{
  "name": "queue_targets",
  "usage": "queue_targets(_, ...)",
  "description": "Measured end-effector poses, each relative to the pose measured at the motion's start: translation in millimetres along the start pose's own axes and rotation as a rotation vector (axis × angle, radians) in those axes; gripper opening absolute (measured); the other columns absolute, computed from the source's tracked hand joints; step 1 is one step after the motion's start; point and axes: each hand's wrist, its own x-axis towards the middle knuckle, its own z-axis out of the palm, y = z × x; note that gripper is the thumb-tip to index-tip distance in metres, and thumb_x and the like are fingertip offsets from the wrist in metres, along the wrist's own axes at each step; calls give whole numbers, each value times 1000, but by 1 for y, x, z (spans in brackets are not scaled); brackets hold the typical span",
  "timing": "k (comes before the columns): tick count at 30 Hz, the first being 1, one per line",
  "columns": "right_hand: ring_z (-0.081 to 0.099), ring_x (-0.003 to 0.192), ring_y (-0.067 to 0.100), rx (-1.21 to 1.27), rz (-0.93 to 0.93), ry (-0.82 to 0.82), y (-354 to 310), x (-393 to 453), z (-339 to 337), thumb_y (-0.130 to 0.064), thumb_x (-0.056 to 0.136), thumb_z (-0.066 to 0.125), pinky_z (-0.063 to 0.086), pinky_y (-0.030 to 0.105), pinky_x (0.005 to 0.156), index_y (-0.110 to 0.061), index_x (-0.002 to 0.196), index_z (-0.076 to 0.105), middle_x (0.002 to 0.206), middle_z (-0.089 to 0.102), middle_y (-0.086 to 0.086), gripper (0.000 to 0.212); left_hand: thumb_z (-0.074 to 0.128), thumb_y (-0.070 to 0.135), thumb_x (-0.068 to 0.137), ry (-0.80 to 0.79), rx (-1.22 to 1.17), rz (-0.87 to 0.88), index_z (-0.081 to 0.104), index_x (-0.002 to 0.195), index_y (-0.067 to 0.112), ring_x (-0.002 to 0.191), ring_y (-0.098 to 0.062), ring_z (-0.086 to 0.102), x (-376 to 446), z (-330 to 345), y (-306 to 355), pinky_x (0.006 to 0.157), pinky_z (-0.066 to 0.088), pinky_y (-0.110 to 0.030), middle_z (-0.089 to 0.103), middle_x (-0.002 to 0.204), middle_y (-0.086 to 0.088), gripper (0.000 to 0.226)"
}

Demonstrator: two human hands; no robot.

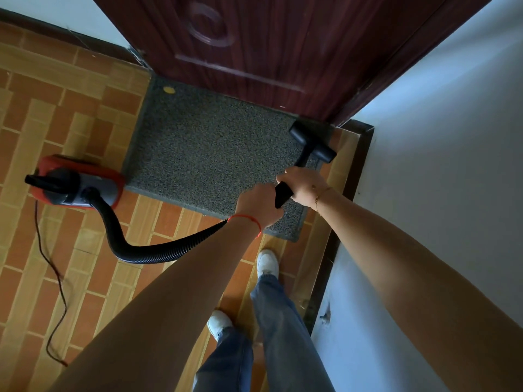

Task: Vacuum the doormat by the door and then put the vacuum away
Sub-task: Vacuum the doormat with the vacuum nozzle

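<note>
Head view: my right hand (304, 186) grips the black plastic wand, my left hand (259, 205) grips it behind. Black T-shaped nozzle (312, 141) sits ahead of both, on the grey speckled doormat's (203, 148) far-right corner; unswept mat lies leftward.

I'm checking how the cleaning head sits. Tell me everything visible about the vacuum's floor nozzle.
The floor nozzle is a black, plastic-looking T-shaped head with rounded ends on a short neck. It rests on the grey doormat at its far right corner, close to the dark door. Its wand runs back into the right hand.
</note>
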Motion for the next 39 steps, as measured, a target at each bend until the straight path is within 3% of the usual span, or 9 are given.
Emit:
queue_targets(6, 65, 90, 24, 20, 1, -1, 14, 12, -18, -6, 90, 54, 48, 32, 68, -15, 100, 55, 100, 63, 5, 13, 63, 25, 82, 25, 9, 9, 56, 110, 12, 76, -24, 60, 19, -15, 3, 60, 46, -30, 52, 79, 0, 31)
queue_targets(12, 65, 80, 23, 59, -14, 20, 0, 14, -24, -14, 91, 53, 38, 27, 58, -16, 92, 53, 92, 62, 2, 2, 62, 21, 81, 43, 36, 26, 56, 106, 15, 72, -21, 59, 8, -27, -10, 57, 44, -30, 52, 75, 2, 26)
queue_targets(17, 63, 78, 23, 119, -13, 30, -31, 5, -25, -16, 90, 53, 45, 30, 60, -18, 81, 46, 86, 62, 3, 12, 60, 19, 82, 96, 126, 59, 55, 108, 17, 80, -24, 63, -29, -41, -38, 59, 40, -30, 50, 78, 2, 26)
queue_targets(23, 61, 77, 23, 254, -71, 80, -97, -5, -33, -17, 87, 60, 31, 26, 56, -13, 81, 56, 82, 66, 5, 8, 55, 21, 85, 108, 163, 49, 55, 106, 16, 79, -25, 63, -84, -64, -84, 59, 40, -31, 57, 81, 0, 22)
queue_targets(29, 64, 73, 26, 398, -56, 88, -175, -3, -37, -22, 84, 65, 48, 30, 58, -10, 81, 59, 76, 66, 7, 14, 51, 24, 88, 194, 255, 65, 53, 106, 19, 82, -27, 65, -142, -96, -138, 60, 39, -31, 65, 90, -2, 20)
queue_targets(31, 66, 75, 27, 430, -62, 114, -207, 0, -39, -22, 83, 67, 55, 38, 63, -12, 82, 61, 77, 68, 8, 11, 49, 24, 88, 224, 313, 61, 52, 106, 18, 81, -27, 66, -160, -106, -164, 60, 41, -32, 66, 91, -2, 19)
queue_targets(36, 67, 80, 27, 509, -38, 186, -276, 12, -46, -20, 75, 73, 55, 35, 64, -18, 87, 65, 82, 71, 8, 14, 51, 29, 91, 295, 447, 58, 52, 109, 18, 88, -26, 66, -195, -136, -225, 61, 37, -32, 67, 96, -1, 21)
queue_targets(39, 67, 85, 26, 565, -15, 213, -315, 23, -53, -12, 76, 72, 49, 28, 67, -14, 90, 68, 85, 71, 9, 15, 52, 31, 92, 376, 464, 73, 52, 110, 17, 93, -24, 64, -212, -152, -273, 74, 46, -33, 67, 99, -1, 22)
